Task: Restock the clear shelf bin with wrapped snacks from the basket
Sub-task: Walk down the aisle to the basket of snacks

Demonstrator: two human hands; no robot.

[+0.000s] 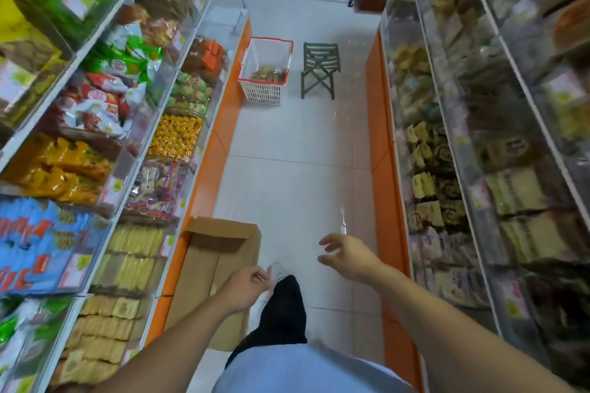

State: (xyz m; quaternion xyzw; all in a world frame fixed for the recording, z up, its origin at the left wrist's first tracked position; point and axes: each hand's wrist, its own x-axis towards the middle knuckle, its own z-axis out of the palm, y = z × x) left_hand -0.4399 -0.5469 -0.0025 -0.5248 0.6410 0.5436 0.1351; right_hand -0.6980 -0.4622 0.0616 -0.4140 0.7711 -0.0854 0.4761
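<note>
Both hands empty: left hand (pixel 247 284) loosely curled, right hand (pixel 346 257) spread open. I pass the open brown cardboard box (pixel 220 252). I judge this the fetch step: next, walk to the white, red-rimmed plastic basket (pixel 266 72) holding wrapped snacks (pixel 268 74), far down the aisle floor.

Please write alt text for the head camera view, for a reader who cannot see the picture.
A person walks down a shop aisle between clear snack bins, both hands held out in front, the left hand loosely curled and the right hand open, neither holding anything. Ahead on the floor stand a white basket with red rim holding some snacks, a green folding stool and, nearer, an open cardboard box.
</note>
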